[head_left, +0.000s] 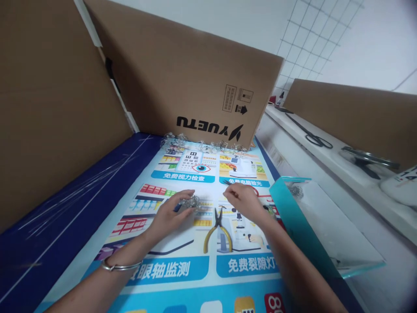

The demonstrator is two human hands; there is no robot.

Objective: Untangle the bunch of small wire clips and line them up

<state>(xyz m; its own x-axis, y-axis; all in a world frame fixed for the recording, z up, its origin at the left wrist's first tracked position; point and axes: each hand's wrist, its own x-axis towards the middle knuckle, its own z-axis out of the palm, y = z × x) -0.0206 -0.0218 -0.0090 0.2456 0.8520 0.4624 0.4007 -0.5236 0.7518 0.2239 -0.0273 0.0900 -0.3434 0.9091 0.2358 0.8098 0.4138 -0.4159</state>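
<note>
My left hand (171, 211) is closed around a small tangled bundle of thin silvery wire (192, 201), held between thumb and fingers. My right hand (244, 200) is closed, thumb and fingertips pinched together; whatever they hold, if anything, is too small to name. Just beyond it a dark tool tip (227, 182) shows on one side and a red handle (256, 190) on the other, the part between hidden by the hand. Pliers with yellow handles (231, 240) lie between my hands, jaws pointing away from me. A short bent wire piece (222, 207) is at their tips.
Several wire bundles (208, 148) line the foot of a cardboard panel (182, 78). Another wire bundle (296, 191) lies in a teal-edged clear bin (289, 221) at the right. Scissors (317, 140) rest on a white ledge. Long thin wires (84, 187) lie at the left.
</note>
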